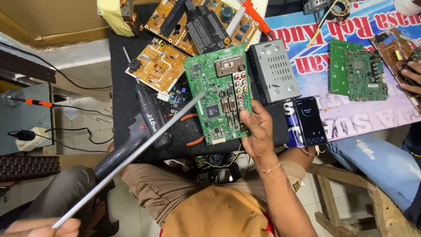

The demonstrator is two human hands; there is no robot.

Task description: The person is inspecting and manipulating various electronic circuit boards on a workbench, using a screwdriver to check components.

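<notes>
Head view: right hand (258, 131) grips the lower right edge of a green circuit board (218, 94), fingers closed on it, board resting on the black desk (120, 66). Left hand (41, 227), bottom left corner, closed around a long thin metal rod (131, 158) whose tip reaches the board. Under the rod lies a black cordless drill (147, 125). Just right of the board: grey metal box (274, 70), then a smartphone (309, 120). Orange boards (158, 66) behind.
</notes>
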